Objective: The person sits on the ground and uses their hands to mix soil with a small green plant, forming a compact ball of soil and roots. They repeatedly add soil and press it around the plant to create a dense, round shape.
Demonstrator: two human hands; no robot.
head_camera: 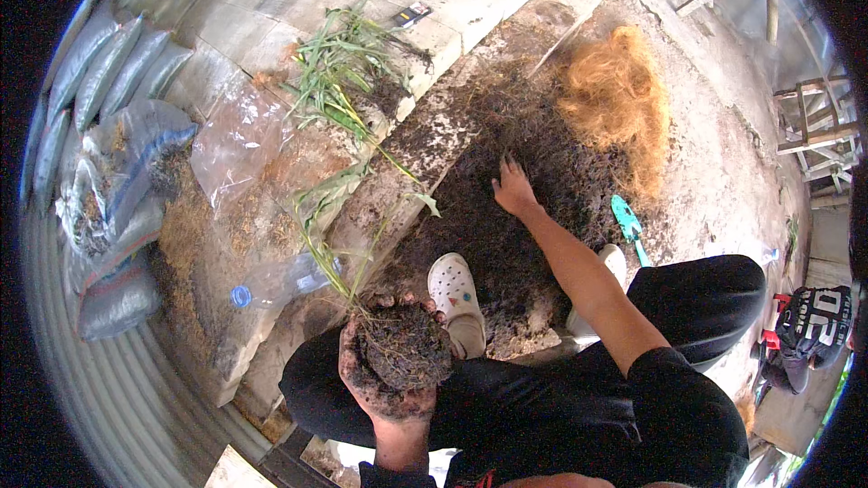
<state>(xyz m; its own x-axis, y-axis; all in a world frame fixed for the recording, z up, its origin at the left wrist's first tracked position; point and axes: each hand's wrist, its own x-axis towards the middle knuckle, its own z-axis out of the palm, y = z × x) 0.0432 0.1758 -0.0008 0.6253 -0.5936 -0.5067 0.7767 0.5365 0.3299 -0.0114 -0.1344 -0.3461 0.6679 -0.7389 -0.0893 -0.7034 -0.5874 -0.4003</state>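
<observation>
My left hand (386,407) is cupped, palm up, under a dark soil and root ball (403,349). From that ball a leafy green plant (319,237) leans out to the upper left, its stems yellowish. Soil coats the fingers. Reaching forward, my right hand (514,188) rests on the dark soil heap (468,230) on the ground, thumb apart from the fingers; the fingertips are partly lost against the soil, and no object shows in it.
Coconut-like fibre (617,95) lies beyond the heap, a teal hand trowel (629,224) to its right. Uprooted plants (346,68), a phone-like object (411,14), a clear plastic bag (237,139) and a plastic bottle (285,282) lie left. Filled bags (112,74) are stacked far left. Another person (807,332) is at right.
</observation>
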